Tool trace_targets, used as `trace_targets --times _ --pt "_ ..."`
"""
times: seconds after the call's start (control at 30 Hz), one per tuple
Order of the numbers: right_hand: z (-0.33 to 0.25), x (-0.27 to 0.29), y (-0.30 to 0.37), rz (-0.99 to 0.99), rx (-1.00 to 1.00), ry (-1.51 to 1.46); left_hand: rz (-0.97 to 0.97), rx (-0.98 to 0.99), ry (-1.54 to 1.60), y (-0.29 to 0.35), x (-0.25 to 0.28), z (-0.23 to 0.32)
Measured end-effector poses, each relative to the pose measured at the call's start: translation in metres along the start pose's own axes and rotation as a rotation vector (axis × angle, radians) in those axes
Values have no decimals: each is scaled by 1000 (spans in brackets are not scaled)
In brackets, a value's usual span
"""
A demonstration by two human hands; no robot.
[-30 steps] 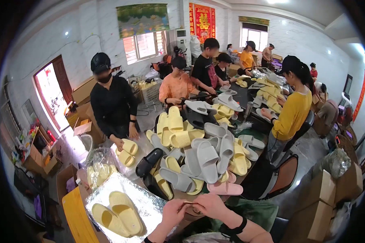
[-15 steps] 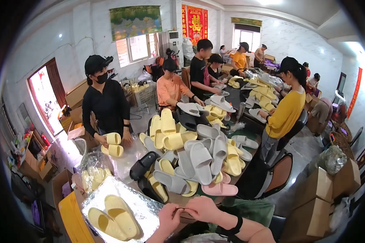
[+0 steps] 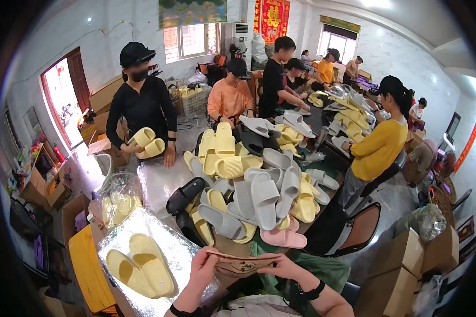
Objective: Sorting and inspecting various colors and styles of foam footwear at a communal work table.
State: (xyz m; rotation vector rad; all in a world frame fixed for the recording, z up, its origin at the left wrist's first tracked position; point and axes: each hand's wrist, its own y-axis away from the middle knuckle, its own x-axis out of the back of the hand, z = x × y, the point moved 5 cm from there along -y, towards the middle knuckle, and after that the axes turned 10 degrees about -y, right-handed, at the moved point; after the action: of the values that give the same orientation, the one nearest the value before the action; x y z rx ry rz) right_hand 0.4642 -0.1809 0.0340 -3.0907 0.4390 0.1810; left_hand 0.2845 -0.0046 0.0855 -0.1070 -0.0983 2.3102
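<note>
Beige strip [image 3: 241, 265] at lower centre of the frame looks already spread; your left hand [image 3: 201, 268] and right hand [image 3: 287, 268] pinch its opposite ends between fingers, release not yet done

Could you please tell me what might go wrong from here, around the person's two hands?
The tan strip is held near its ends by the left hand and the right hand, so it might drop if either grip loosens.
The slipper heap is loosely stacked at many angles; a bump could make some slide.
The yellow pair lies on a shiny silver sheet beside the left forearm, which might brush it.
</note>
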Motion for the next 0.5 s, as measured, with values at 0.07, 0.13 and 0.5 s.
trace_targets --times 0.07,0.13,0.5 --pt "8 10 1 9 -35 149 -9 17 -20 0 0 -3" --pt "-6 21 5 112 -95 426 -39 47 -94 -2 2 -7" --pt "-58 202 53 977 104 179 320 185 -264 40 104 -17"
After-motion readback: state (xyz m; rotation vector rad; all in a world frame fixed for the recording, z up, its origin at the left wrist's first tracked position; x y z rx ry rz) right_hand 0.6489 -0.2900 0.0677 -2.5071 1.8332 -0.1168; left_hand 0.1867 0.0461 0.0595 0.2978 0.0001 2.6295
